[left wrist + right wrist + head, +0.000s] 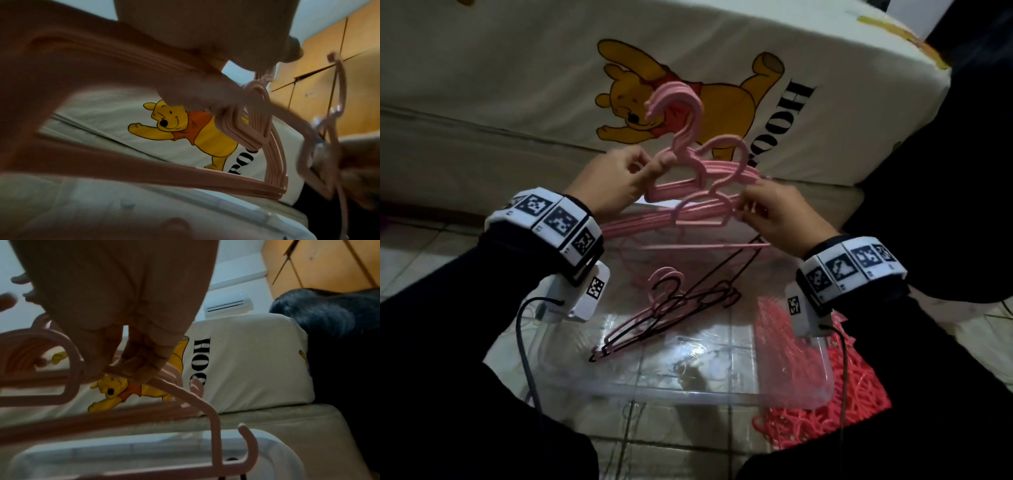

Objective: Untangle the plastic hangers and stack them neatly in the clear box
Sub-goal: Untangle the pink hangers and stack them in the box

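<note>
A mattress cover printed with a yellow bear is seen at 12 o'clock, behind everything. The clear box is set on the tiled floor at 6 o'clock, with a few pink and black hangers lying inside it. A heap of coral hangers is piled at 4 o'clock, touching the box. Above the box, a bundle of pink hangers is gripped near its hooks by the curled fingers of the left hand, while 1 shoulder is pinched by the right hand.
</note>
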Demonstrator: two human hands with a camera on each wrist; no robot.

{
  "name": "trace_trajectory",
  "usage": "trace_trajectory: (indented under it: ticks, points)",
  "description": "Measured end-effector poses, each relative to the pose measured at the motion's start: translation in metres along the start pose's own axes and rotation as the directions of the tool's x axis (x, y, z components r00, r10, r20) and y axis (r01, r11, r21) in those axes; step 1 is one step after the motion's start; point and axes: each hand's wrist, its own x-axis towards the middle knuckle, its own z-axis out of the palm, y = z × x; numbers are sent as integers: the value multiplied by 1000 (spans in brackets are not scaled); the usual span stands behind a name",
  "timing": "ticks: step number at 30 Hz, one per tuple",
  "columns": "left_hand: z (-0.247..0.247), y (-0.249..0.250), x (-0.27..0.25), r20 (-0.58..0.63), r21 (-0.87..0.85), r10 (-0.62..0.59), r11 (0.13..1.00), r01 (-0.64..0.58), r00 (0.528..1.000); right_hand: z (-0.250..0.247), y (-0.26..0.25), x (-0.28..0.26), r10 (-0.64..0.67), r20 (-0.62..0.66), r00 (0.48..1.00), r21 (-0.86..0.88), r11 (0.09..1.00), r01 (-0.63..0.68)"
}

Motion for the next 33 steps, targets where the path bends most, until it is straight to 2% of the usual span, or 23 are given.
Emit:
trace_trajectory:
  ticks: [3, 10, 13, 16, 20, 21, 23, 25, 27, 31, 33]
  points:
    - [7, 3, -2, 72, 28, 10, 1000, -12, 997, -4, 0, 4, 6, -68, 998, 25, 1000, -5]
    - [14, 1, 1, 192, 103, 14, 994, -34, 981, 4, 6, 9, 59, -91, 994, 30, 998, -57]
    - [17, 1, 3, 189, 113, 19, 993, -41, 982, 8, 4, 9, 62, -112, 992, 45, 997, -57]
    - [20, 0, 4, 167, 205, 19, 977, -54, 986, 12, 1, 7, 21, -161, 987, -10, 1000, -23]
    - [20, 1, 4, 78, 323, 65, 942, -87, 995, 11, 13, 3, -24, -204, 979, -89, 996, 5]
    - [19, 1, 4, 65, 323, 66, 943, -84, 996, 14, 19, 1, -9, -167, 986, -106, 994, -9]
    - [17, 1, 5, 55, 299, 57, 952, -71, 997, 27, 32, -2, 100, 16, 995, -199, 975, -95]
    - [16, 1, 6, 50, 268, 43, 962, -55, 998, 52, 41, -7, 221, 234, 947, -379, 918, -121]
    - [17, 1, 6, 41, 259, 44, 965, -53, 998, 83, 49, -12, 270, 393, 879, -465, 883, -63]
    - [20, 3, 7, 40, 249, 51, 967, -59, 998, 137, 70, -14, 289, 497, 818, -549, 835, 39]
    - [22, 3, 7, 59, 225, 61, 972, -73, 996, 155, 82, -15, 292, 480, 827, -589, 806, 57]
